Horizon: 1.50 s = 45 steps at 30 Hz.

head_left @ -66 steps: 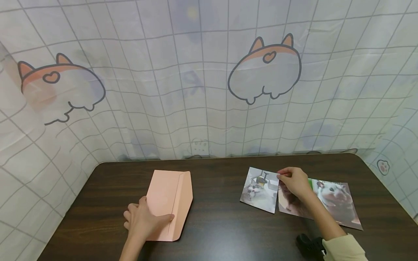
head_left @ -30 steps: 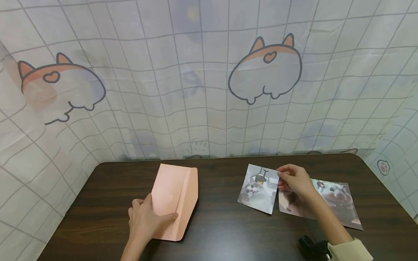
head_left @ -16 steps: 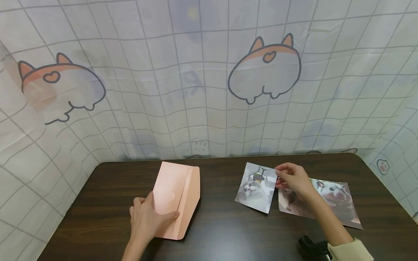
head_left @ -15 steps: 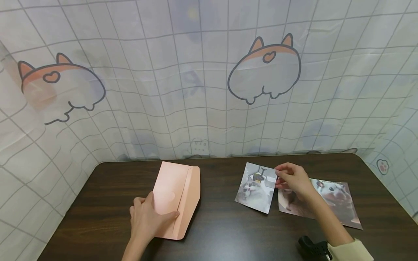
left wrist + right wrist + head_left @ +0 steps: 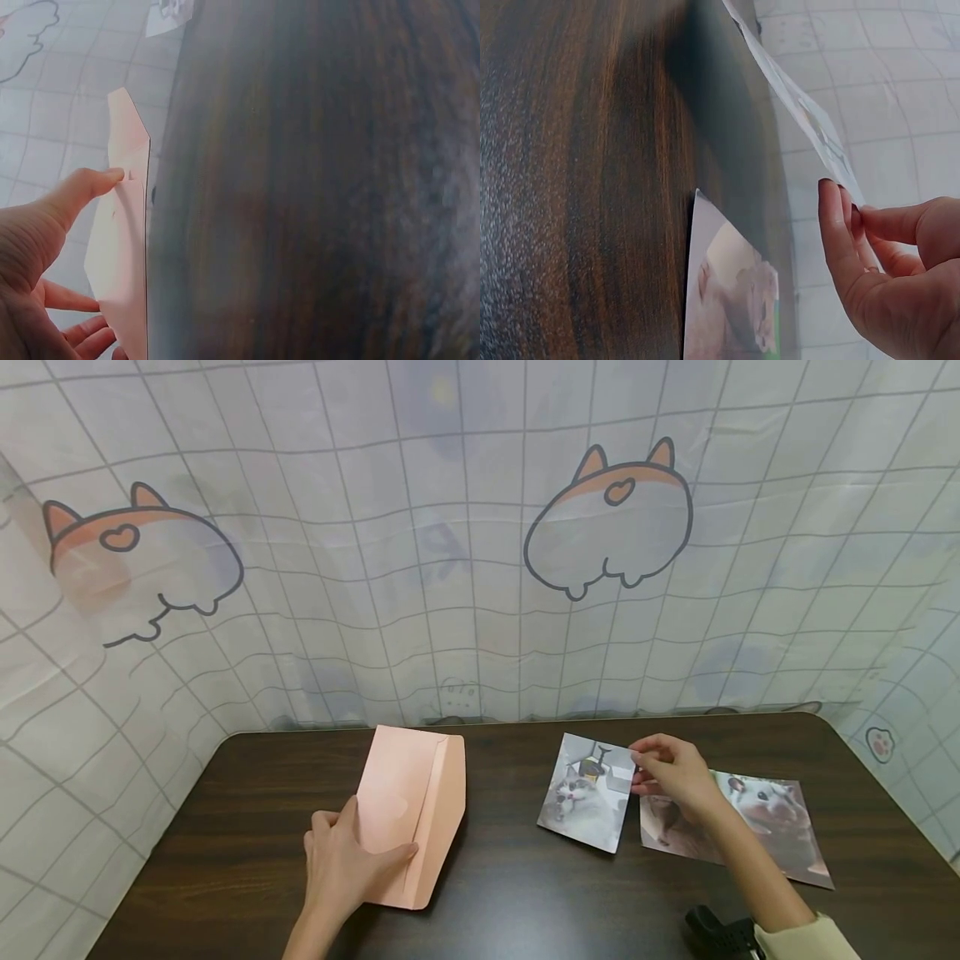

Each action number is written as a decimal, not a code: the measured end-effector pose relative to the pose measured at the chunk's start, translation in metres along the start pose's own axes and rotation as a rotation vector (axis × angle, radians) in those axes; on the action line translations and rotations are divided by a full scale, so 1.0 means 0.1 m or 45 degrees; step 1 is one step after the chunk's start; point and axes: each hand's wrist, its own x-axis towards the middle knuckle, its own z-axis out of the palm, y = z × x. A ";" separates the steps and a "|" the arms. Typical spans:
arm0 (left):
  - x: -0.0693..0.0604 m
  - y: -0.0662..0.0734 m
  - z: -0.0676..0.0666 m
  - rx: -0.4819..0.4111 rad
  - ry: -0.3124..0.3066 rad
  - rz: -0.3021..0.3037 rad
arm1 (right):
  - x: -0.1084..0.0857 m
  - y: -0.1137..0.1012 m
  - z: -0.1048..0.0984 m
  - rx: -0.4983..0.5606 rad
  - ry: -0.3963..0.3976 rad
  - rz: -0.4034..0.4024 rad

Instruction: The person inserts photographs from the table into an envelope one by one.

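Head view: the pink envelope and cat photo have drawn closer.

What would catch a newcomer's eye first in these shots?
Probably the big outlined cartoon animals on the pale gridded backdrop, across the upper part of the head view. Below, left of centre, a pink envelope held by the left hand stands out against the dark tabletop. Right of centre, the right hand pinches a cat picture near its upper right corner.
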 end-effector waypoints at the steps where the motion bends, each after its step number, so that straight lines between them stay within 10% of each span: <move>1: 0.00 0.00 0.00 -0.003 0.002 0.006 | 0.00 0.00 0.00 0.001 -0.002 -0.002; 45: 0.02 0.21 0.18 0.000 0.011 0.126 | -0.09 -0.26 0.10 0.005 -0.097 -0.135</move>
